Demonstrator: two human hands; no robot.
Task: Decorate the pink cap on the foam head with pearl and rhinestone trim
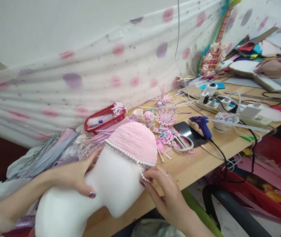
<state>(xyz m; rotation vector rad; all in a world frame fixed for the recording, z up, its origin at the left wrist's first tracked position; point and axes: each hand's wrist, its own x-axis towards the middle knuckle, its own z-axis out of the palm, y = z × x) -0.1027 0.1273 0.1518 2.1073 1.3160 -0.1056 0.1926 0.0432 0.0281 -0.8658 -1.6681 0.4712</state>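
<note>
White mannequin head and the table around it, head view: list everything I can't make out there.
All in the head view:
- Lower end of the smooth white mannequin head: cut off by the bottom edge.
- Left hand's fingertips: behind the mannequin's neck.
- End of the dangling white pearl-bead string: covered by the right hand's fingers.
- Wording on the small blue label in the red plastic basket: too small.

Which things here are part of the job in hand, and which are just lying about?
In the job:
- mannequin head, steadied by the left hand
- pink cap on it
- pearl strand, its end at the right hand
- probably the glue gun, untouched

Apparently just lying about:
- red basket
- dark flat device
- scissors
</note>
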